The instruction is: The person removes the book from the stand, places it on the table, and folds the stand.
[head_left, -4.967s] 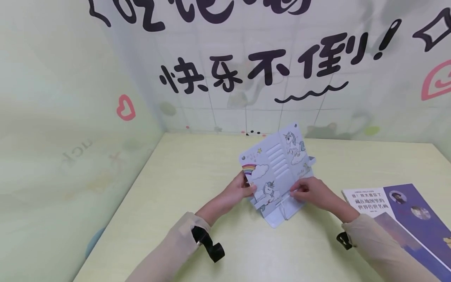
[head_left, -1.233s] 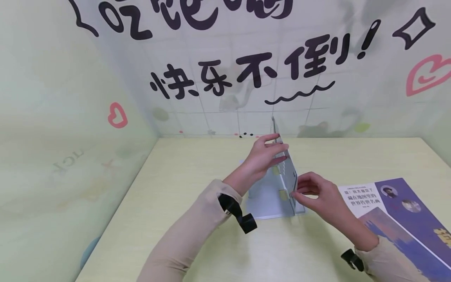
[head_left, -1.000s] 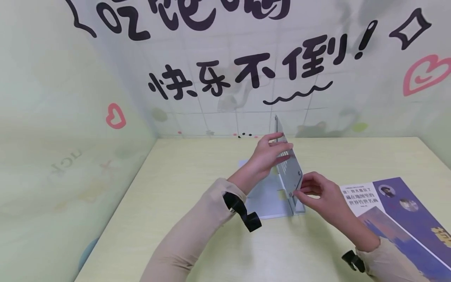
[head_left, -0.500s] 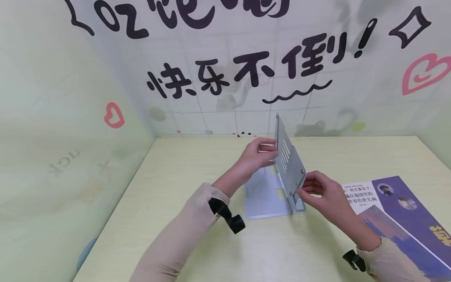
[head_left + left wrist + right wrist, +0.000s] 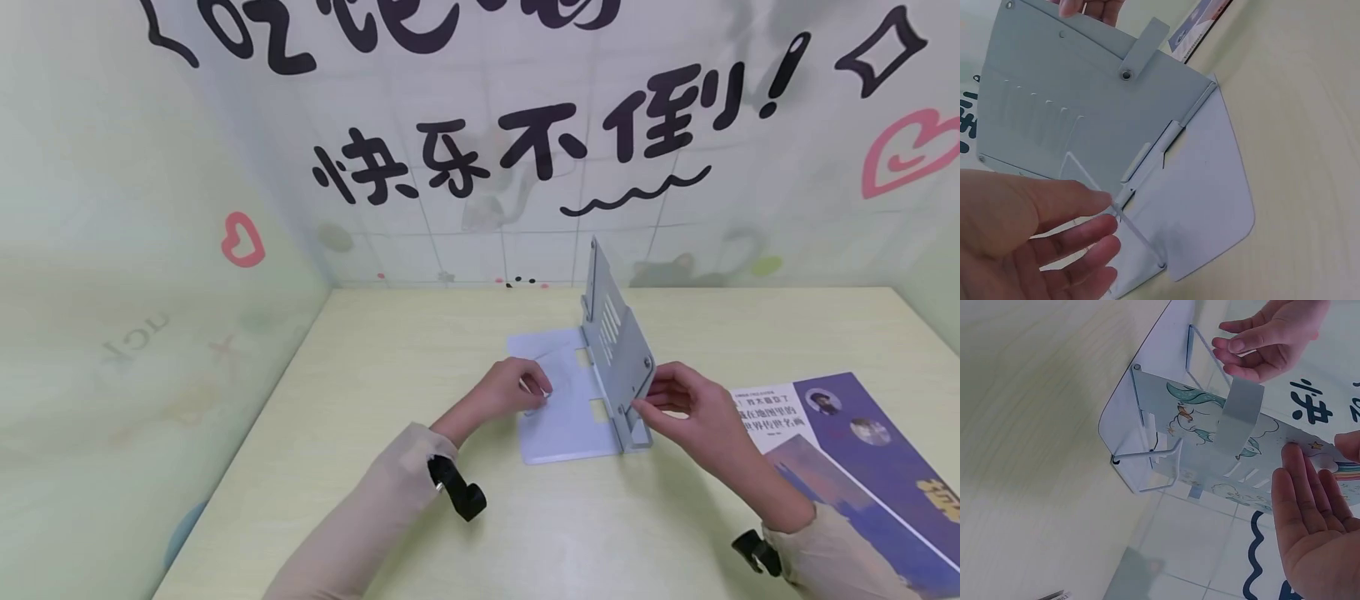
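A pale blue metal book stand [image 5: 615,350] is on the table, its base plate [image 5: 558,437] flat and its slotted panel tilted upright. Unicorn drawings cover the panel's front [image 5: 1197,419]. My left hand [image 5: 510,387] is low over the base plate, pinching a thin wire support [image 5: 1138,234] between thumb and fingers. At the panel's near edge, my right hand [image 5: 686,408] holds it between thumb and fingers. A flat metal tab [image 5: 1145,45] sticks out from the panel beside a rivet. In the right wrist view a bent wire page holder [image 5: 1175,465] shows on the stand's lower front.
A purple and white book [image 5: 855,442] lies on the table [image 5: 585,533] to the right, close to my right forearm. A printed wall sheet [image 5: 450,250] stands behind the table and another closes the left side.
Earlier the stand was held up, its printed face towards me; now its base lies on the table. My left hand has left the panel and come down to the wire support. The right stays put.
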The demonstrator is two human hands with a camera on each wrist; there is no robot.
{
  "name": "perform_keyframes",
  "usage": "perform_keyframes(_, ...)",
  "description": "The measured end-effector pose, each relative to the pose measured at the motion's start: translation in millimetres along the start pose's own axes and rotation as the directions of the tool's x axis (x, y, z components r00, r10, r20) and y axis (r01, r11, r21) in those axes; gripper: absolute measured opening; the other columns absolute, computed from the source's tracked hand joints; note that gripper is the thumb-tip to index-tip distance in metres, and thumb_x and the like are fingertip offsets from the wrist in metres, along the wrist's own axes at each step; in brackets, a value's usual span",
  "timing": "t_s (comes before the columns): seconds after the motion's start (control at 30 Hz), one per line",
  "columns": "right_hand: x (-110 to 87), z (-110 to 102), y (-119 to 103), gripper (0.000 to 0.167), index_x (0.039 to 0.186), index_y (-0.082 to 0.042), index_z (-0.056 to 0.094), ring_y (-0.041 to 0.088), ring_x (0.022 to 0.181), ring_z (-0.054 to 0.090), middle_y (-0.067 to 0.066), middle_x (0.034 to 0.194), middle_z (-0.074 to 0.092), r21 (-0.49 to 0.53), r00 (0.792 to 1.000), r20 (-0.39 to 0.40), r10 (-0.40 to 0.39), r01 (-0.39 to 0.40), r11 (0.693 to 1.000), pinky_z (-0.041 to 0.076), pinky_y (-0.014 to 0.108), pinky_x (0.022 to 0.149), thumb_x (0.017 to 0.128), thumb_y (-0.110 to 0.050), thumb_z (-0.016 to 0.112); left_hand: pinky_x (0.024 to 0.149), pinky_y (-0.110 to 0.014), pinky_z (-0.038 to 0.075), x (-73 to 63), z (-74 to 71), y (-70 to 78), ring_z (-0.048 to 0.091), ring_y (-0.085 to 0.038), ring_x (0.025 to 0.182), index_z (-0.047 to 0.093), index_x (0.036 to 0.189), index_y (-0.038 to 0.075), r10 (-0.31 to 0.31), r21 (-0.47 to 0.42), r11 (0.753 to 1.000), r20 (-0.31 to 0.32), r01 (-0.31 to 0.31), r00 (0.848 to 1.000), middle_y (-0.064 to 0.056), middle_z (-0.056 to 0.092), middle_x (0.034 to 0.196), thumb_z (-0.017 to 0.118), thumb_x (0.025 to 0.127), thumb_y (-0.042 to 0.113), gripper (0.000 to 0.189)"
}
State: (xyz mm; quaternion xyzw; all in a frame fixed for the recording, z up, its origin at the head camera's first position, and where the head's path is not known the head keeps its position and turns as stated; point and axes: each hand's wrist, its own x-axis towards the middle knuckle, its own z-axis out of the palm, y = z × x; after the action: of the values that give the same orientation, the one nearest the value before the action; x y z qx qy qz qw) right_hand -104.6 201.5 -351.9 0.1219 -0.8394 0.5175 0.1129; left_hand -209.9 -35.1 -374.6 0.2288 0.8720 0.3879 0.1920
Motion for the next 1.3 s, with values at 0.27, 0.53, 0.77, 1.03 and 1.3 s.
perform_keyframes(0.27,0.8,0.2,0.9,0.022,0.097,0.003,0.057,0.003,0.075,0.061,0.012,0.087,0.063,-0.002,1.0,0.0,0.007,-0.007,1.0,0.05,0.014,0.068,0.079,0.0,0.069,0.058,-0.018,0.044,10.9,22.3,-8.0,0.052,-0.009,0.064,0.066,0.087,0.001,0.045,0.083,0.996,-0.051,-0.041,0.998,-0.001,0.059,0.071,0.069,0.075,-0.003,0.013)
perform_keyframes(0.53,-0.4,0.8,0.9,0.022,0.097,0.003,0.057,0.004,0.075,0.061,0.011,0.087,0.063,-0.005,1.0,0.007,0.018,-0.018,1.0,0.05,0.015,0.068,0.079,-0.002,0.069,0.057,-0.017,0.043,14.0,32.5,-12.0,0.051,-0.007,0.062,0.069,0.079,0.003,0.07,0.138,0.989,-0.079,-0.059,0.994,-0.002,0.062,0.072,0.062,0.073,-0.009,0.015)
perform_keyframes(0.77,-0.9,1.2,2.4,0.022,0.098,0.003,0.057,0.004,0.076,0.061,0.011,0.089,0.063,-0.006,1.0,0.007,0.017,-0.017,1.0,0.05,0.015,0.068,0.08,-0.003,0.069,0.058,-0.017,0.044,14.5,33.1,-9.9,0.052,-0.006,0.063,0.07,0.081,0.003,0.065,0.14,0.989,-0.07,-0.054,0.995,0.0,0.061,0.071,0.064,0.078,-0.005,0.01)
perform_keyframes(1.03,0.4,6.2,1.3,0.024,0.1,0.004,0.058,0.006,0.077,0.062,0.012,0.091,0.063,0.021,1.0,0.017,0.0,0.0,1.0,0.051,0.017,0.07,0.08,-0.002,0.069,0.066,-0.023,0.05,6.0,5.4,33.2,0.058,-0.017,0.078,0.063,0.107,0.001,0.109,-0.175,0.976,-0.118,-0.129,0.987,-0.005,0.061,0.089,0.058,0.089,0.008,0.02)
perform_keyframes(1.3,2.7,17.6,-4.4,0.026,0.101,-0.002,0.06,0.008,0.077,0.063,0.005,0.089,0.065,-0.015,0.998,0.037,-0.047,0.048,0.999,0.052,0.02,0.071,0.078,-0.006,0.072,0.077,-0.031,0.053,-1.8,-15.5,75.0,0.056,-0.031,0.105,0.042,0.134,0.003,0.039,-0.589,0.794,-0.2,-0.152,0.979,-0.019,0.055,0.114,0.054,0.093,0.013,0.044)
